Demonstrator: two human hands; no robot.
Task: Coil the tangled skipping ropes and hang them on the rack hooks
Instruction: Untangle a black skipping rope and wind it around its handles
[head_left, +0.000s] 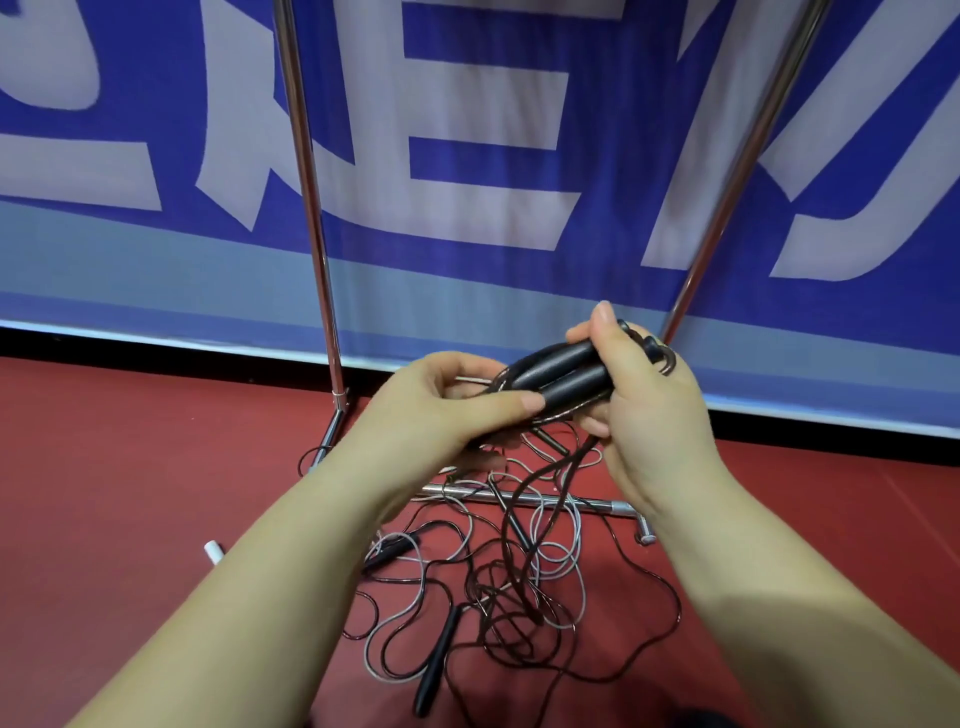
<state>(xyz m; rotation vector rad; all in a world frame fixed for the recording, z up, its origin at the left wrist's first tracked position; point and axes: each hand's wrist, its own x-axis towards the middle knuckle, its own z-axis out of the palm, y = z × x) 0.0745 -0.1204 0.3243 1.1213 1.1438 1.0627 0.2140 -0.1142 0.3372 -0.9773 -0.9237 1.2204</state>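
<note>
While the right hand (639, 395) clamps both black handles (563, 376), lying lower-left to upper-right, their brown cord (524, 499) trails down beneath the left hand's (441, 405) pinching grip.

Two bare forearms are seen, no sleeves worn as far as the frame's near edge. The left hand (441, 410) and right hand (644, 400) are ungloved, fingernails cut short

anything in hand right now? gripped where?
Yes. The right hand grips two black rope handles side by side near their cord ends. The left hand pinches the dark cord at the handles' free ends.
</note>
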